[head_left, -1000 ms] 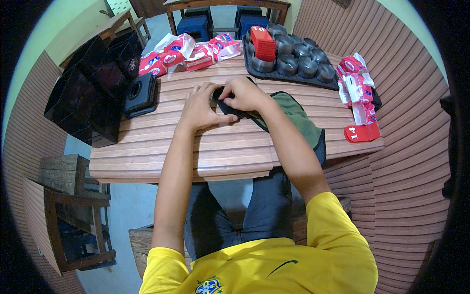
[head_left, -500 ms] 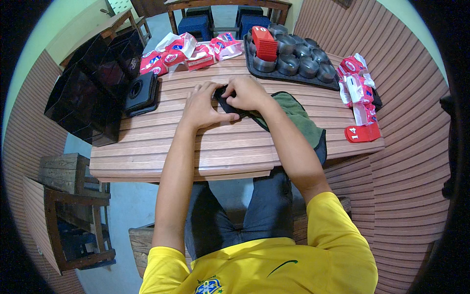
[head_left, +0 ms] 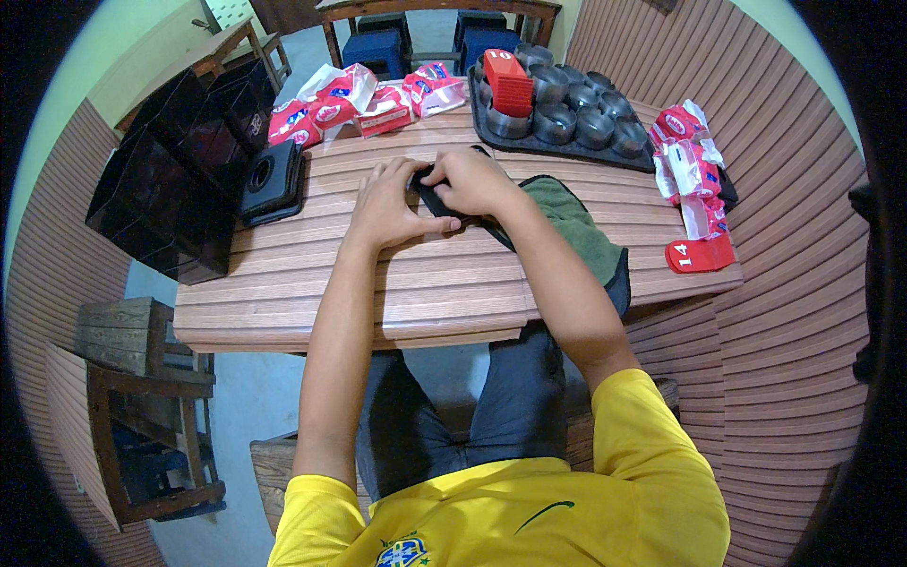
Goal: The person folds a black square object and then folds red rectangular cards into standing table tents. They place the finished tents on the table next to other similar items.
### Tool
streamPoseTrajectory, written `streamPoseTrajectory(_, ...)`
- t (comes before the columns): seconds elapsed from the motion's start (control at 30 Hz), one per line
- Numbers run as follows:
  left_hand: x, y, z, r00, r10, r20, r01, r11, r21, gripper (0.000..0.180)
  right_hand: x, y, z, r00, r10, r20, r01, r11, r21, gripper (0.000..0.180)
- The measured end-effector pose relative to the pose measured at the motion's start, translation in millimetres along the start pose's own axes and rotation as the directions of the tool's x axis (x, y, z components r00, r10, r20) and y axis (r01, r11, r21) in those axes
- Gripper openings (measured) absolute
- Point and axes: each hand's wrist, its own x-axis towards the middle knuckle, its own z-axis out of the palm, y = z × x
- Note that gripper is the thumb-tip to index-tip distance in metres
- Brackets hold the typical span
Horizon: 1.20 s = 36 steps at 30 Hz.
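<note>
On the wood-slat table (head_left: pixel 283 312), a flat black piece (head_left: pixel 433 197) lies between my hands, mostly covered by them. My left hand (head_left: pixel 387 200) curves round its near and left sides, thumb stretched along the near edge and fingers over the far edge. My right hand (head_left: pixel 470 181) is closed, with bent fingers pressed down on the black piece; whatever they grip is hidden. A green cloth (head_left: pixel 574 227) with black edging runs out from beneath my right wrist and forearm, its corner at the table's near right edge.
Black flat holders, the top one (head_left: pixel 262 173) with a round hole, lie stacked beside tall black bins (head_left: pixel 170 180) at left. Red-and-white tissue packs (head_left: pixel 383 111) line the far edge, more (head_left: pixel 693 165) at right. A dark tray (head_left: pixel 539 148) bears several metal cups (head_left: pixel 554 123). Red tags (head_left: pixel 701 254) lie at right.
My right hand has shifted slightly left over the black piece. A dark edge now shows just beyond its knuckles. My left hand stays in place.
</note>
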Motion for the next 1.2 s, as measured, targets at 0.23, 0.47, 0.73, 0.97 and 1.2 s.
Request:
streamPoseTrajectory(0.23, 2.7, -1.2, 2.2, 1.0, -0.004, -0.002, 0.004, 1.0, -0.003, 0.106, -8.4, 2.4, -17.0, 0.969, 0.237, -0.071, -0.246, 0.957, -0.155, 0.026)
streamPoseTrajectory(0.47, 0.0, 1.2, -0.4, 1.0, -0.001, -0.002, 0.001, 1.0, 0.004, 0.101, -0.3, -9.2, 2.8, 0.998, -0.047, 0.037, 0.045, 0.997, 0.057, 0.022)
streamPoseTrajectory(0.73, 1.4, -8.1, 3.3, 0.998, 0.025, -0.056, -0.029, 0.998, -0.057, 0.102, -7.2, 3.8, -13.3, 0.998, 0.056, -0.042, -0.056, 0.998, 0.012, 0.022)
streamPoseTrajectory(0.97, 2.3, -7.8, 3.4, 0.999, -0.031, -0.012, 0.03, 0.997, -0.077, 0.104, -1.5, 9.9, 4.5, 0.995, 0.025, -0.092, -0.019, 0.998, 0.065, 0.02)
streamPoseTrajectory(1.2, 1.0, -9.8, 4.4, 0.999, -0.01, -0.044, 0.007, 0.997, -0.071, 0.102, -4.8, 11.3, -17.8, 0.961, -0.18, 0.211, 0.114, 0.949, 0.294, 0.018)
